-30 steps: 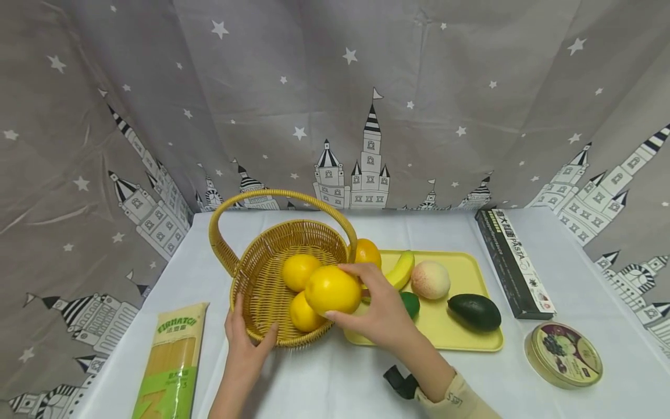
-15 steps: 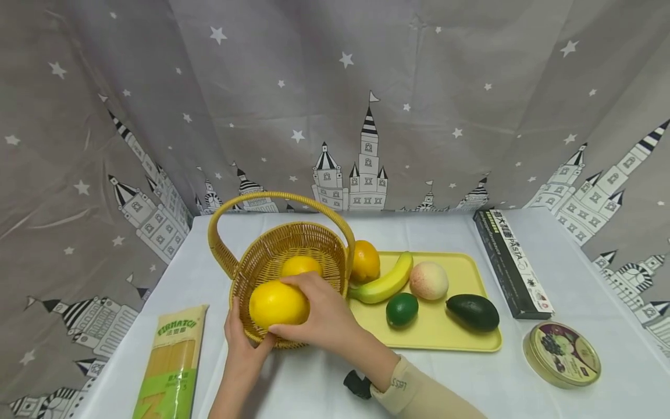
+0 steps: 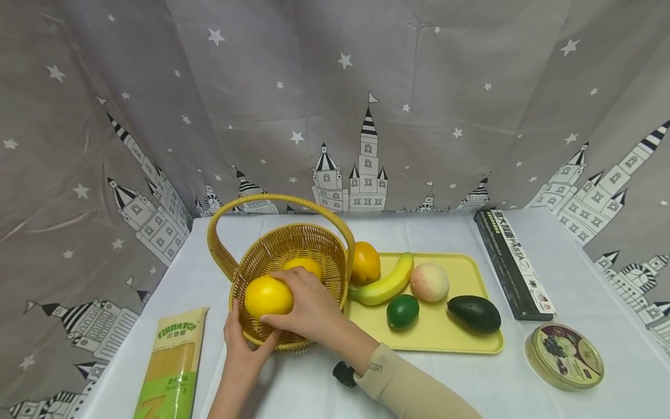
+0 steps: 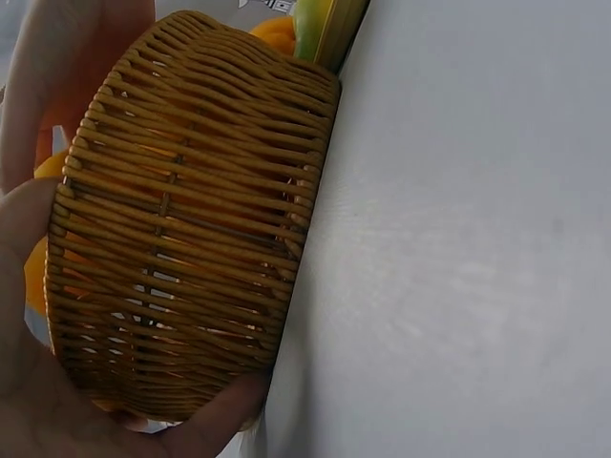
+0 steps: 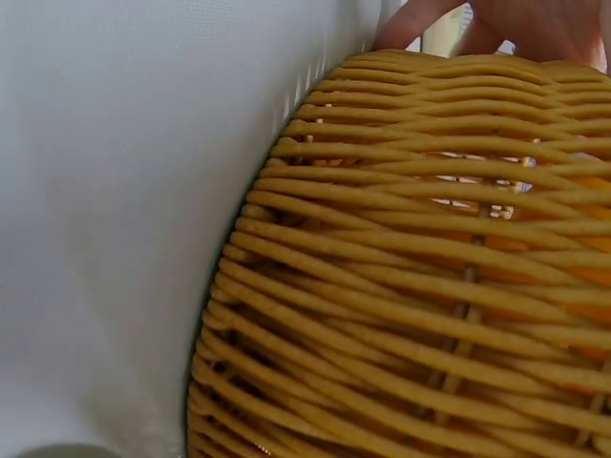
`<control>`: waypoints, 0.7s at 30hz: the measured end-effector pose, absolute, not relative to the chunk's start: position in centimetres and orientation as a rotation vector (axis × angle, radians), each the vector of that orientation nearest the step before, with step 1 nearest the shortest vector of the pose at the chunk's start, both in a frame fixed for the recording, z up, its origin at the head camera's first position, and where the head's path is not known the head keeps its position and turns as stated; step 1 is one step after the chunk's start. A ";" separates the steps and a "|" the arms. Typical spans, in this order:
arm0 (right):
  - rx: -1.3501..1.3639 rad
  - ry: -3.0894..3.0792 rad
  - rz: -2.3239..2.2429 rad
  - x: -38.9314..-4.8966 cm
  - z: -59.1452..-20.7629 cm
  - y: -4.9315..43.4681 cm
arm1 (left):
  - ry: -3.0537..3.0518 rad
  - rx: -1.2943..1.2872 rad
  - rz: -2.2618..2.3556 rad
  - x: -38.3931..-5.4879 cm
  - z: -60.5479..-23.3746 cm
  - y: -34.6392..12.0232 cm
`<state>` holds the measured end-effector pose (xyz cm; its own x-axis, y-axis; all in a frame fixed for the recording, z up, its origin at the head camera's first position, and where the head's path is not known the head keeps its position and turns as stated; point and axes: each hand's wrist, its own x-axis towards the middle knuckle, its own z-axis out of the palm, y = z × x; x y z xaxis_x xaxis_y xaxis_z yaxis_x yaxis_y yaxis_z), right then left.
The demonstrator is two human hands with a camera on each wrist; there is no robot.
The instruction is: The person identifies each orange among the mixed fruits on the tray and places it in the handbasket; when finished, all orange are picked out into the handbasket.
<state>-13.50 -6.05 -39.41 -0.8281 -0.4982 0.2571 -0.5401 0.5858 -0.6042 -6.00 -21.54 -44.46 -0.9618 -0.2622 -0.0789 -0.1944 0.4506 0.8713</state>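
A wicker basket (image 3: 285, 234) with a tall arched handle stands left of centre. My left hand (image 3: 245, 352) grips its front left side, thumb at the rim; in the left wrist view its fingers lie round the woven wall (image 4: 191, 219). Inside the basket, at its left, my right hand (image 3: 311, 305) holds a large yellow lemon (image 3: 266, 298), fingers over the top and thumb at the front. Another yellow fruit (image 3: 305, 267) lies behind that hand. The basket's outer weave (image 5: 401, 277) fills much of the right wrist view, hiding the right fingers there.
On the right, a yellow tray (image 3: 445, 340) bears a banana (image 3: 387, 285), a peach (image 3: 430, 282), a green lime-like fruit (image 3: 403, 312), an avocado (image 3: 473, 314) and an orange (image 3: 365, 263). Beyond are a pasta box (image 3: 515, 265) and round tin (image 3: 565, 356). A spaghetti pack (image 3: 170, 364) lies left.
My right hand has carried the lemon leftward from the basket's right side, then lowered it inside. It now covers the front fruit seen earlier. The left hand has stayed on the basket.
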 end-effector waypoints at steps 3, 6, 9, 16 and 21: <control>0.923 -2.753 0.975 -13.6 -39.6 -6.4 | -2.606 0.420 -1.603 -5.9 -44.4 -21.6; 0.957 -2.753 0.854 -13.4 -40.0 -6.6 | -2.593 0.420 -1.647 -5.9 -44.3 -21.7; 0.985 -2.747 0.769 -13.2 -40.3 -6.7 | -2.585 0.422 -1.676 -5.9 -44.2 -21.7; 1.001 -2.767 0.769 -13.0 -40.2 -5.5 | -2.591 0.425 -1.661 -5.7 -44.1 -21.6; 0.979 -2.717 0.807 -13.0 -39.2 -3.7 | -2.600 0.452 -1.648 -5.9 -44.1 -21.6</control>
<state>-12.95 -3.69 -39.19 -0.7779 -0.5502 0.3036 -0.6267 0.6441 -0.4386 -5.87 -21.59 -44.09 -0.9574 -0.2588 -0.1284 -0.2265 0.3965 0.8897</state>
